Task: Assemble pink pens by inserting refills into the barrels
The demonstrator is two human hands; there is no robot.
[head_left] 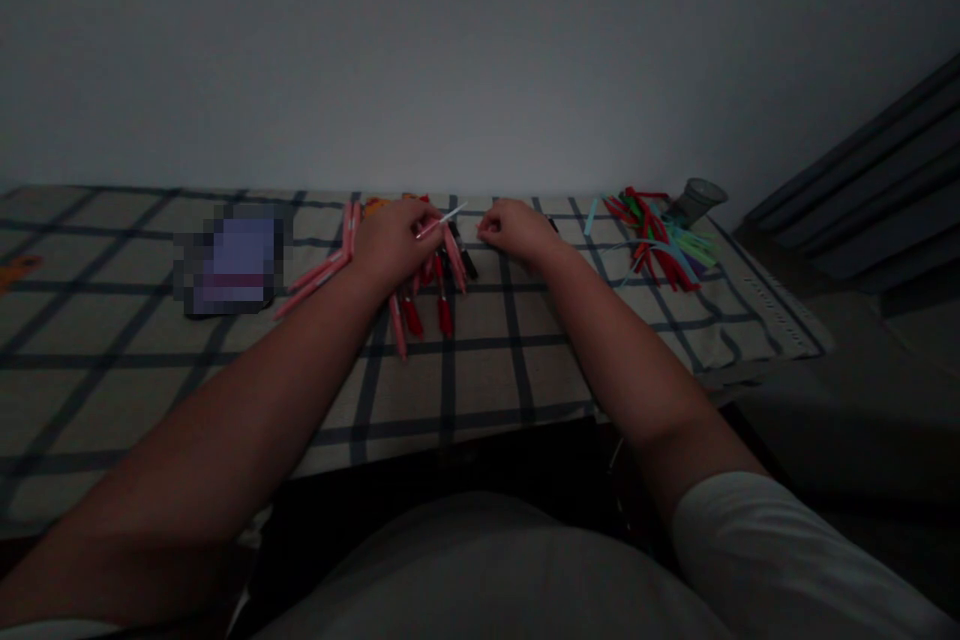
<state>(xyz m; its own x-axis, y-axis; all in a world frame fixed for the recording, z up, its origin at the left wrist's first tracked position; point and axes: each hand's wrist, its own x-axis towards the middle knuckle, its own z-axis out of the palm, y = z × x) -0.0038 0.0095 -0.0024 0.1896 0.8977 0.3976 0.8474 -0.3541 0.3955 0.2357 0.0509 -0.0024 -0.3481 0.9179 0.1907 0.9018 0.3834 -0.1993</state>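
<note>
My left hand (pixel 394 240) is closed, pinching a slim pink pen-like stick with a pale end (pixel 453 213) that points up and right. Under and around that hand lies a loose group of pink sticks (pixel 397 325), red pens (pixel 445 312) and a dark pen (pixel 468 262). To the right, apart from the group, my right hand (pixel 514 228) has its fingers curled together; anything between them is hidden. Orange pieces (pixel 375 205) show behind my left hand. The room is dim, so fine detail is hard to see.
A checked cloth (pixel 480 370) covers the table against a pale wall. A blurred-out purple item (pixel 236 265) lies left. On the right are red and green strips (pixel 660 245) beside a tipped mesh cup (pixel 697 200). An orange piece (pixel 19 270) sits far left.
</note>
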